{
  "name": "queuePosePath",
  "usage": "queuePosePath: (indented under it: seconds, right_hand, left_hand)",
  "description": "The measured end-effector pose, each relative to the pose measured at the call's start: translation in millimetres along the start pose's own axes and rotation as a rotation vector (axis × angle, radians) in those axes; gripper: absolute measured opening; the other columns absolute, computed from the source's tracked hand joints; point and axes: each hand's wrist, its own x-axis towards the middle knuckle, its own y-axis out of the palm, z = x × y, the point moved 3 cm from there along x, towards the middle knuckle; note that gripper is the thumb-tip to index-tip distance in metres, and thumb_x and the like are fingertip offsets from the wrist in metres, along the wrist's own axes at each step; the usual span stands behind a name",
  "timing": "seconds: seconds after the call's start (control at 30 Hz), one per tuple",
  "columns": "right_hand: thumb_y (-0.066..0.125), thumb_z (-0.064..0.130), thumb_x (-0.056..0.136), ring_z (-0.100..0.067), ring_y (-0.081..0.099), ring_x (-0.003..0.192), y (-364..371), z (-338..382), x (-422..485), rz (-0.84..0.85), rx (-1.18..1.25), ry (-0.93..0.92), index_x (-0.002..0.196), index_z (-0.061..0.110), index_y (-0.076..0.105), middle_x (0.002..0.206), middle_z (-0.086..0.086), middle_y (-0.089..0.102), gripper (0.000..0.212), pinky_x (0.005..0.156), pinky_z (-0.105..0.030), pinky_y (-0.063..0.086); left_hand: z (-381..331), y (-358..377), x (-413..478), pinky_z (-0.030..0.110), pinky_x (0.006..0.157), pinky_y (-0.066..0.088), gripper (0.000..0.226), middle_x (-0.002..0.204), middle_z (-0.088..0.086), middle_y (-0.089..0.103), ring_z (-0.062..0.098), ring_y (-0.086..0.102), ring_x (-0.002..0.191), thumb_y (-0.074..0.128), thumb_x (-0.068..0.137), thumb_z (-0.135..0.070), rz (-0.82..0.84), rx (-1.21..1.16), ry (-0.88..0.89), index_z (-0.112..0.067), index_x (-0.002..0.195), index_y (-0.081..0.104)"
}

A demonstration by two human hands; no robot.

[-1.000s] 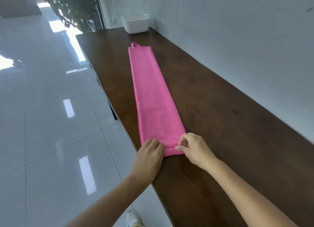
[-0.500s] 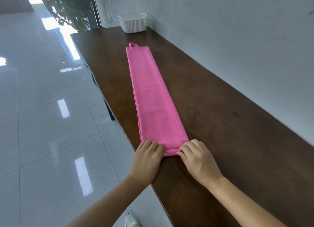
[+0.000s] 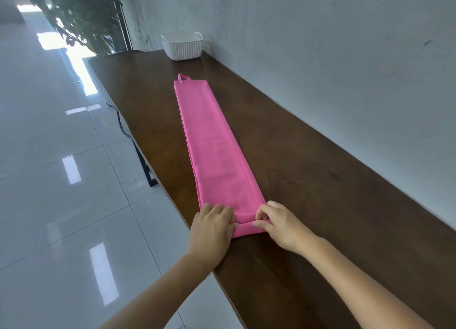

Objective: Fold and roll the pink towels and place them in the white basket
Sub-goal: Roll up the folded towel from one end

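Head view. Dark wooden surface [image 3: 320, 180] along a grey wall [image 3: 345, 57]: a pink towel [image 3: 212, 151], folded into a long strip, lies lengthwise. Left hand [image 3: 212, 227] and right hand [image 3: 278, 225] grip its rolled near end, fingers [image 3: 218, 209] curled. White basket [image 3: 183, 48] stands at the far end; contents not discernible.

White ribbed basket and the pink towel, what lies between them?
Nothing: the head view shows bare dark wooden table between the white ribbed basket and the folded pink towel.
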Motion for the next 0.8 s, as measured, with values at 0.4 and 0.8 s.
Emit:
queuePosePath:
  seconds: [0.4, 0.8]
  right_hand:
    - [0.07, 0.034, 0.093, -0.006, 0.058, 0.087, -15, 12, 12, -0.016, 0.042, 0.061, 0.091, 0.029, 0.056, 0.097, 0.012, 0.059, 0.015, 0.074, -0.022, 0.05]
    - [0.055, 0.054, 0.097, 0.001, 0.048, 0.097, 4, -4, -13, -0.358, -0.203, -0.263, 0.102, 0.033, 0.062, 0.1, 0.025, 0.052, 0.022, 0.087, -0.018, 0.042]
  left_hand:
    - [15, 3, -9, 0.026, 0.071, 0.055, 0.017, 0.096, -0.009, 0.064, 0.012, 0.058, 0.082, 0.075, 0.09, -0.034, 0.028, 0.034, 0.327, -0.026, 0.102, 0.066]
    - [32, -4, 26, 0.01, 0.067, 0.041, 0.011, 0.089, -0.016, 0.066, 0.0, 0.059, 0.083, 0.065, 0.091, -0.02, 0.3, -0.366, -0.22, -0.028, 0.084, 0.066]
